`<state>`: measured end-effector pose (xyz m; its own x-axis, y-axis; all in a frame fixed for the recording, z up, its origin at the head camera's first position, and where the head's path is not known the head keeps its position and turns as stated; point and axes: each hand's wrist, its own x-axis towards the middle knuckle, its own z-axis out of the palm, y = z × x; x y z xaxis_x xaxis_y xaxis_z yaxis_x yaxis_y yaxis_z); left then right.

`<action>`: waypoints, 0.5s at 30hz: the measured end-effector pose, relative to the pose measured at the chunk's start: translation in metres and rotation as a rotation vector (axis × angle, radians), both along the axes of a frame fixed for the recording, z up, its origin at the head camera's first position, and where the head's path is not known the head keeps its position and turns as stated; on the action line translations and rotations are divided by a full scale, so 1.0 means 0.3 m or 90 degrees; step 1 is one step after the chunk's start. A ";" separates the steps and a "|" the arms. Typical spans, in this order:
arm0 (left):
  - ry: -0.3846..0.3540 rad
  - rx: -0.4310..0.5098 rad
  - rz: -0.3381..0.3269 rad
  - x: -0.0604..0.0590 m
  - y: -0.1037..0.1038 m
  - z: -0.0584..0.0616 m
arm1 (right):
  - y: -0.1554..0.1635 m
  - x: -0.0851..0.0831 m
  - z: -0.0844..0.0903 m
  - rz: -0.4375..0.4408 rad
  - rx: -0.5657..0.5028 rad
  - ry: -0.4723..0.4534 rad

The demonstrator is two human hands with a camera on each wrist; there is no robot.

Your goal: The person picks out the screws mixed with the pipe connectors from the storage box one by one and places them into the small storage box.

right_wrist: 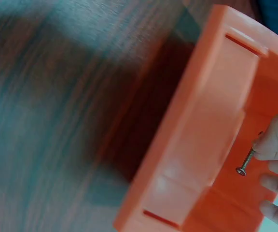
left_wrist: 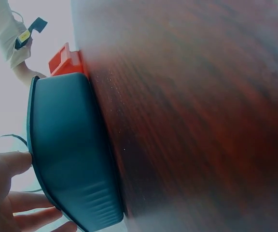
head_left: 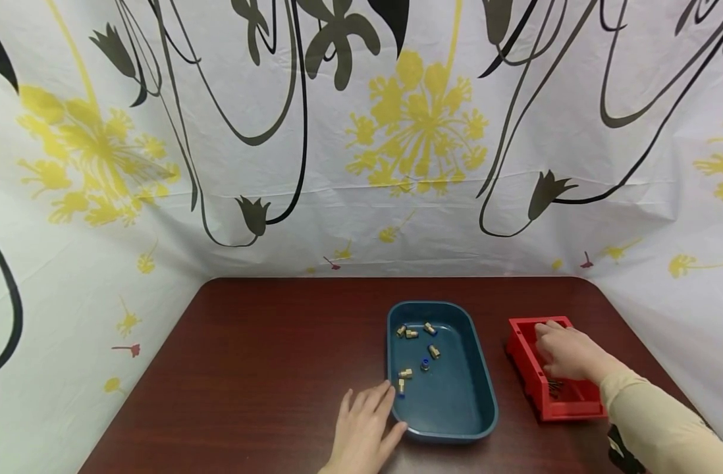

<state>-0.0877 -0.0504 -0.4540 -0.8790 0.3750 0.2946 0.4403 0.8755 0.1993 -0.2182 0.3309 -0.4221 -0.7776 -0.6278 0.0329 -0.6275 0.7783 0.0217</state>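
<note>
My right hand (head_left: 571, 352) reaches into a red bin (head_left: 571, 415) on the right. From close up in the right wrist view, its thumb and fingers pinch a screw (right_wrist: 245, 162), whose head points away from the thumb tip. More screws (head_left: 554, 387) lie in the near part of the bin, partly hidden by the hand. My left hand (head_left: 364, 424) touches the near left rim of a blue-green tray (head_left: 450, 401), its fingers spread and fairly straight. Several brass fittings (head_left: 434, 351), some with blue ends, lie scattered in the tray, mostly toward its far and left sides.
Both containers stand on a dark reddish-brown table (head_left: 267, 368), the bin just right of the tray. A white cloth with a flower pattern (head_left: 421, 243) hangs behind the table and along both sides. A black strap (head_left: 622, 451) shows under the right sleeve.
</note>
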 end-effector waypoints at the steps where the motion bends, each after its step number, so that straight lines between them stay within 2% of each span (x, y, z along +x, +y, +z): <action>1: 0.003 0.000 0.000 0.000 0.000 0.000 | -0.003 0.001 -0.005 -0.002 -0.002 -0.007; 8: 0.015 0.002 0.001 0.003 0.002 -0.001 | -0.015 0.010 -0.031 -0.033 0.003 -0.020; 15: 0.010 0.002 0.002 0.003 0.002 0.001 | -0.021 0.022 -0.051 -0.068 -0.013 -0.058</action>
